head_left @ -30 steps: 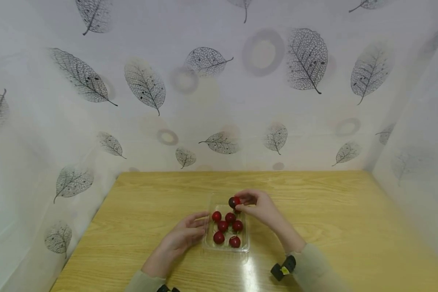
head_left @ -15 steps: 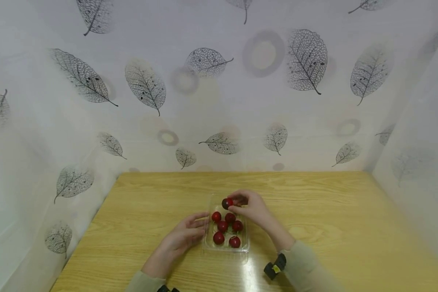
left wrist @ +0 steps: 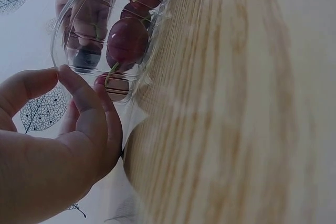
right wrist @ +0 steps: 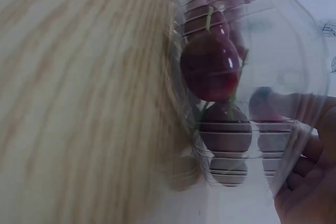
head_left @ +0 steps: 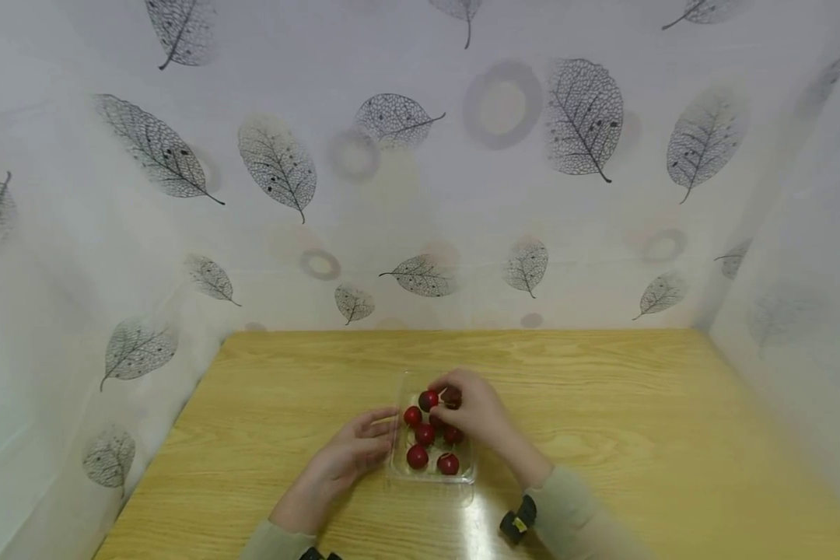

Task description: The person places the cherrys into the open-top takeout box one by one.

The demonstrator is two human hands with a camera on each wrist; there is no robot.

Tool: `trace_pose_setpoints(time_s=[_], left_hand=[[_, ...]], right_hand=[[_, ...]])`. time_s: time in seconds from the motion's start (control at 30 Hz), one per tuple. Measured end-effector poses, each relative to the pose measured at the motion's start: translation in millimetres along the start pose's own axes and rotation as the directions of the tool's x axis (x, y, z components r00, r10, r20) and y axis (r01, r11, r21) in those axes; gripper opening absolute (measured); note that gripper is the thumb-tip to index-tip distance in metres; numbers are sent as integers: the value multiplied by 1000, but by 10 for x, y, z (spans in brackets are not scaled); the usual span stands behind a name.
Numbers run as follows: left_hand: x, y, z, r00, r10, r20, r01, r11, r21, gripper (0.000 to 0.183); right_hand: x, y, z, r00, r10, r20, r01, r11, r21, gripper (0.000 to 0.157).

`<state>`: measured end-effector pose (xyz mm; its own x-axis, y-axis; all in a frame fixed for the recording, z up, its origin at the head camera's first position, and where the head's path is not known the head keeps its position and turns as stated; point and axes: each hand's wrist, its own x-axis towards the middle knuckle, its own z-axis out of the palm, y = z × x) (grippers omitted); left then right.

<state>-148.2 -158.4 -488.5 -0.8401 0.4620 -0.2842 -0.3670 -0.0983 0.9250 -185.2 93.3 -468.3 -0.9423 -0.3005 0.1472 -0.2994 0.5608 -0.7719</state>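
A clear plastic container point(head_left: 400, 473) with several dark red cherries, some with green stems, sits on the table. My right hand point(head_left: 472, 408) reaches over its far right part and pinches a cherry point(head_left: 428, 400) between thumb and fingertips. Through the clear wall in the right wrist view, this cherry point(right wrist: 261, 103) shows at the thumb tip, above the others. My left hand point(head_left: 360, 443) is at the container's left side. In the left wrist view, thumb and forefinger point(left wrist: 84, 95) pinch the container's rim point(left wrist: 54, 45). The right hand partly hides cherries at the container's right side.
The wooden table point(head_left: 280, 389) extends around the container on every side. Behind it and at both sides stand pale walls point(head_left: 420, 202) with a leaf print. A dark band point(head_left: 518, 519) is on the right wrist.
My right hand has moved left and slightly toward me with the cherry, from the container's far right corner to its far left part. The left hand has stayed in place.
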Motion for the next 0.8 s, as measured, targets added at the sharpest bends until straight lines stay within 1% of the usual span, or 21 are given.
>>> trace_pose_setpoints(time_s=[0.1,0.2,0.37,0.53,0.67,0.8], left_hand=[[-4,4,-1,1000,-2,2,2,1000,2,68],[-5,0,-5,1000,-1,6,1,1000,-3,69],[4,-9,-10,1000,7,7,-7,1000,-4,68],[12,-12,-11,1000,4,3,-4,1000,-2,68],[7,-2,-4,1000,-2,1,2,1000,-1,68],[-3,4,5,1000,-3,3,3,1000,2,69]], right_hand=[[-5,-19,23,1000,-6,-8,6,1000,-25,28],[-3,-22,59,1000,-15,-24,13,997,-73,27],[12,-22,110,996,-72,-47,63,982,-176,26],[11,-24,127,994,-93,-61,78,973,-217,25],[5,-21,124,994,-80,-73,62,973,-222,26],[-4,-27,110,996,-48,-80,35,986,-165,26]])
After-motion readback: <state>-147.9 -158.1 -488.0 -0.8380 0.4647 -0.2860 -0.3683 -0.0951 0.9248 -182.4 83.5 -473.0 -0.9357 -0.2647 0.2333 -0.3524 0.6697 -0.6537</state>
